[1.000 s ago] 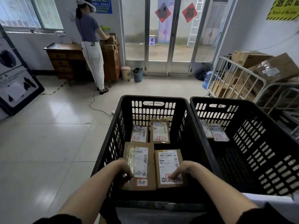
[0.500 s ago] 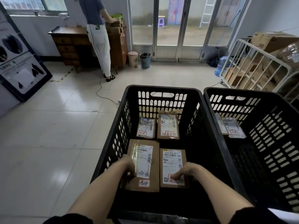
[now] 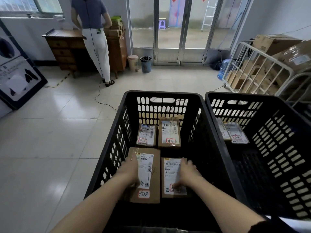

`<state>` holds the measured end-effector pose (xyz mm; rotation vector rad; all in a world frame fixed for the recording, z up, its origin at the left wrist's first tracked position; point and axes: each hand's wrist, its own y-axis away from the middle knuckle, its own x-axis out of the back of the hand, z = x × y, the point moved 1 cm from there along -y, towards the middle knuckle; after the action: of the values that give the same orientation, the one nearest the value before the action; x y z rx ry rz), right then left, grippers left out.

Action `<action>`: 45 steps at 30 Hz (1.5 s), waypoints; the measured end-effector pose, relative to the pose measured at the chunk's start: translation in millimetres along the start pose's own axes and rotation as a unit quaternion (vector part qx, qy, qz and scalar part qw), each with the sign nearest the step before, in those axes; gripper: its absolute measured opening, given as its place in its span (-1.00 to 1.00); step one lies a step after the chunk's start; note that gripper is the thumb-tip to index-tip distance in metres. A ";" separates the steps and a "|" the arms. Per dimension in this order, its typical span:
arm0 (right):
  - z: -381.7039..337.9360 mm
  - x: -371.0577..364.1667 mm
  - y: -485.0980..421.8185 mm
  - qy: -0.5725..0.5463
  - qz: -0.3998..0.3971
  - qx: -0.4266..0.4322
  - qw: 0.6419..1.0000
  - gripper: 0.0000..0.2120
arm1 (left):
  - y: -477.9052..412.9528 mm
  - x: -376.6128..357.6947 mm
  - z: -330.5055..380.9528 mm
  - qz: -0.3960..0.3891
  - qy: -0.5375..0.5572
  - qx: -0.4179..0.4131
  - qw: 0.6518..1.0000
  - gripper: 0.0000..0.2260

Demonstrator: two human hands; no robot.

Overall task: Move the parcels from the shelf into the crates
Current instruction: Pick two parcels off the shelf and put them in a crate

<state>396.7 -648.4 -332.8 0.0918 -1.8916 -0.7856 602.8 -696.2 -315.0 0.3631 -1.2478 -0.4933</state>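
We judge both flat cardboard parcels light, stiff, best taken by their side edges: near the crate's (image 3: 161, 95) near edge, left hand (image 3: 130, 170) curls round the outer edge of the left parcel (image 3: 152, 165), right hand (image 3: 187, 174) lies spread on the right parcel (image 3: 170, 178), forearms angled down.

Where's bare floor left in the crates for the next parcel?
Right crate: bare floor from its two far-left parcels to the near and right walls. Left crate: crowded, four parcels, left hand and right hand on the near pair.
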 end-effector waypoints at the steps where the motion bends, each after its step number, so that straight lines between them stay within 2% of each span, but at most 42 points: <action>1: -4.5 1.2 4.1 0.055 0.024 0.042 0.997 0.09 | 1.1 1.9 4.3 0.016 -0.046 -0.039 0.998 -0.04; 4: -11.6 -2.9 6.2 0.130 0.041 0.164 0.977 -0.28 | 6.1 6.1 13.2 0.006 -0.190 -0.127 0.974 -0.04; 6: -11.5 -7.4 6.8 0.155 0.018 0.209 0.965 -0.41 | 5.7 3.5 12.1 -0.026 -0.227 -0.151 0.962 -0.05; 9: -10.3 -13.2 1.9 0.170 -0.002 0.226 0.959 -0.36 | 5.8 -0.7 7.9 -0.060 -0.203 -0.153 0.965 -0.07; 12: -10.1 -15.9 -6.4 0.175 -0.007 0.229 0.958 -0.32 | 4.7 -0.3 10.0 -0.057 -0.182 -0.156 0.969 -0.08; 24: -17.2 -12.1 -4.6 0.235 -0.002 0.211 0.949 -0.39 | 4.9 3.3 11.7 -0.049 -0.227 -0.156 0.960 -0.09; 28: -19.5 0.5 11.6 0.237 0.013 0.216 0.947 -0.46 | 15.4 13.8 12.6 -0.024 -0.224 -0.158 0.961 -0.14; 33: -23.3 31.6 41.8 0.217 0.051 0.220 0.950 -0.13 | 33.7 38.1 12.3 0.043 -0.191 -0.156 0.968 -0.13; 45: -23.9 44.1 134.3 0.141 0.139 0.208 0.958 -0.18 | 102.3 49.7 21.5 0.136 -0.163 -0.223 0.951 -0.25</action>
<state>434.2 -572.3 -217.3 0.1850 -1.7203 -0.1634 609.9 -637.0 -215.7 -0.2831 -1.4320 -0.5939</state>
